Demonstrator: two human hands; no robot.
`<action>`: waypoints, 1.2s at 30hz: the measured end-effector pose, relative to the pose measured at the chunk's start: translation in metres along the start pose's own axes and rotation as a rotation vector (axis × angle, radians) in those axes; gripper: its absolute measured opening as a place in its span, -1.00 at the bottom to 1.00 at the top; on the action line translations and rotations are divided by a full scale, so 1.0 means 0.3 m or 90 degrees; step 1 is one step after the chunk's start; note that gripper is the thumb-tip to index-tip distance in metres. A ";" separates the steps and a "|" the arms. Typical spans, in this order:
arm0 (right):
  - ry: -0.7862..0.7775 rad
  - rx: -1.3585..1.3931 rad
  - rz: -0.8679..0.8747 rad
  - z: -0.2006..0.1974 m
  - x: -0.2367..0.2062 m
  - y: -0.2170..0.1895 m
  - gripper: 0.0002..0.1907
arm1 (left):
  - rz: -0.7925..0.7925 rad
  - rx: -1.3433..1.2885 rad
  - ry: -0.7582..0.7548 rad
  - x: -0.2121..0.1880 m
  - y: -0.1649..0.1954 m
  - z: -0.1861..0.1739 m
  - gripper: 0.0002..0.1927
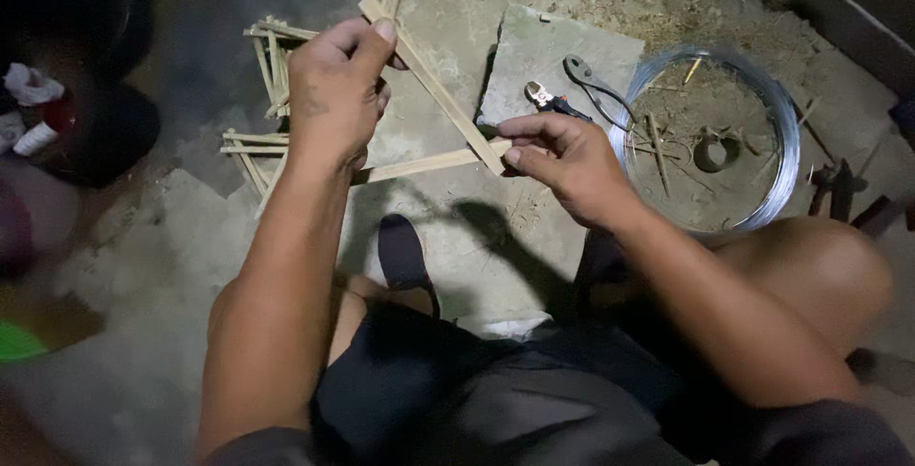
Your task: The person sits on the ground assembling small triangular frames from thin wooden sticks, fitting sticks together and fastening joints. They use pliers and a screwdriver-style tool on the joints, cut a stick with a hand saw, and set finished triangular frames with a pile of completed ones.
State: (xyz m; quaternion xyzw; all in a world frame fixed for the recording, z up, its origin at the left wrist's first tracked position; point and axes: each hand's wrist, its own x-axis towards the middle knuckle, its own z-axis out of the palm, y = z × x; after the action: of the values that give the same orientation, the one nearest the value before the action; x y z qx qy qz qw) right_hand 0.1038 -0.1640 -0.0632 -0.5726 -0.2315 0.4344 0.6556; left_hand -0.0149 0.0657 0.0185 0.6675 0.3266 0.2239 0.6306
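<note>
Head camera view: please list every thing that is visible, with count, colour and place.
bamboo strips: two or more, pale tan, held joined at a corner between both hands
stick pile: many, tan, on the floor behind the left hand
stone slab: one, grey, floor centre
pliers: two pairs, dark metal, on the slab's right edge
wire coil: one, silver, floor right
left hand: grip on the strips' upper end
right hand: pinching the joined corner
</note>
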 end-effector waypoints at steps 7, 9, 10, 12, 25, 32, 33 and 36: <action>0.173 0.020 -0.170 -0.101 -0.112 -0.266 -0.77 | 0.043 0.116 0.014 -0.023 -0.001 -0.049 -0.73; 0.147 0.027 -0.291 -0.165 -0.271 -0.368 -0.83 | 0.106 0.161 0.001 -0.020 -0.003 -0.068 -0.73; 0.172 0.069 -0.302 -0.193 -0.337 -0.404 -0.81 | 0.136 0.184 -0.008 -0.020 -0.005 -0.074 -0.72; 0.208 0.202 -0.308 -0.271 -0.447 -0.467 -0.70 | 0.088 0.179 0.015 -0.011 -0.007 -0.084 -0.75; 0.735 0.122 0.081 -0.798 -0.597 0.476 -0.81 | 0.103 0.366 0.019 0.010 -0.082 -0.288 -0.77; 0.642 -0.489 0.234 -0.585 -0.746 0.810 -0.71 | 0.042 0.312 0.033 0.017 -0.095 -0.269 -0.72; 0.611 -0.580 0.266 -0.557 -0.735 0.801 -0.69 | 0.048 0.309 0.023 0.013 -0.096 -0.263 -0.68; 0.503 -0.777 0.338 -0.499 -0.670 0.741 -0.61 | 0.109 0.447 0.004 0.011 -0.084 -0.259 -0.71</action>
State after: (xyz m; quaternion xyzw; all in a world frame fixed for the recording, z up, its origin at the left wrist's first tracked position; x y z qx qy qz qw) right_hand 0.0524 -0.4214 -0.2713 -0.9813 -0.0336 0.1357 0.1319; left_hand -0.0718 0.1218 0.0014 0.8675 0.3286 0.1524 0.3409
